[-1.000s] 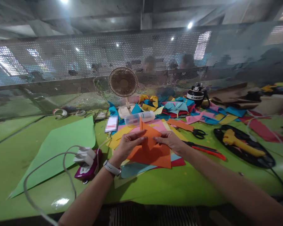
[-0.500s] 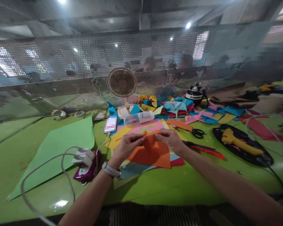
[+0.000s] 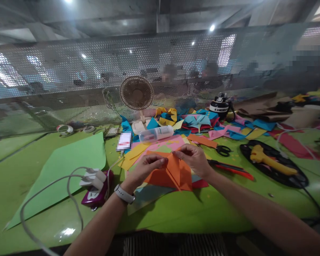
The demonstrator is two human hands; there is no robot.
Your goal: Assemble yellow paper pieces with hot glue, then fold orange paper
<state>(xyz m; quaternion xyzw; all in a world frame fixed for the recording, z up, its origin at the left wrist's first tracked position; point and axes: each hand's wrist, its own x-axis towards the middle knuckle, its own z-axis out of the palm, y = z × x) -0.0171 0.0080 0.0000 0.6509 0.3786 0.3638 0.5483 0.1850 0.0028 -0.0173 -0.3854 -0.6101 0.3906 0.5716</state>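
A piece of orange paper (image 3: 185, 176) lies in front of me with a raised fold running toward my side. My left hand (image 3: 144, 169) pinches the paper's far edge between thumb and fingers; a white watch band circles that wrist. Opposite it, my right hand (image 3: 193, 159) pinches the orange paper a short way to the right, also at the far part. Under the orange sheet, a grey-blue sheet (image 3: 149, 195) and a bit of red paper (image 3: 200, 184) stick out.
Right of my hands are a red-and-black cutter (image 3: 233, 169), black-handled scissors (image 3: 224, 150) and a yellow glue gun (image 3: 273, 161) on a black tray. A clear bottle (image 3: 156, 133) and a fan (image 3: 137, 93) stand behind. Leftward lie a purple power strip (image 3: 96, 195) and green paper (image 3: 66, 170).
My hands have drawn slightly apart. The orange paper's raised fold now stands as a sharp ridge pointing toward me, where before it was bunched between my fingers.
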